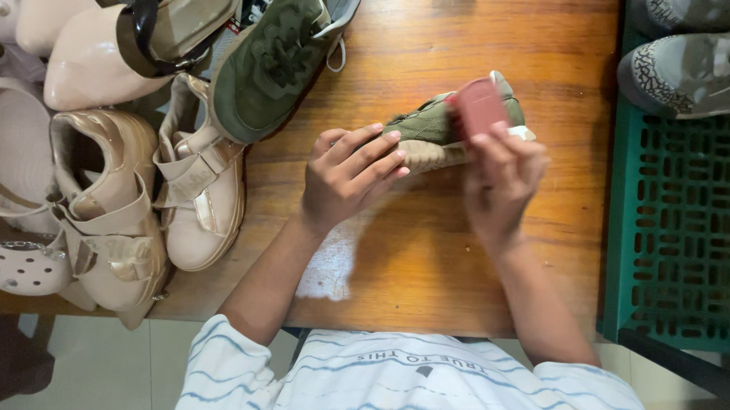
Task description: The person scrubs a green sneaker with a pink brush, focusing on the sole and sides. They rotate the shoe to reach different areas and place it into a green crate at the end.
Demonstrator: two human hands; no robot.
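Observation:
An olive green sneaker (432, 126) with a pale sole lies on its side in the middle of the wooden table (460, 257). My left hand (348, 176) rests on its left end, fingers spread over the toe and sole. My right hand (499, 185) holds a small reddish-pink block (478, 105) against the sneaker's upper side. The block looks blurred. The sneaker's right part is partly hidden behind the block and my fingers.
A second olive green sneaker (277, 60) lies at the back left, among beige strapped shoes (200, 183), a pale heeled shoe (95, 66) and white clogs (15, 257). A green plastic crate (680, 224) stands at the right, with grey patterned sneakers (693, 71) on it.

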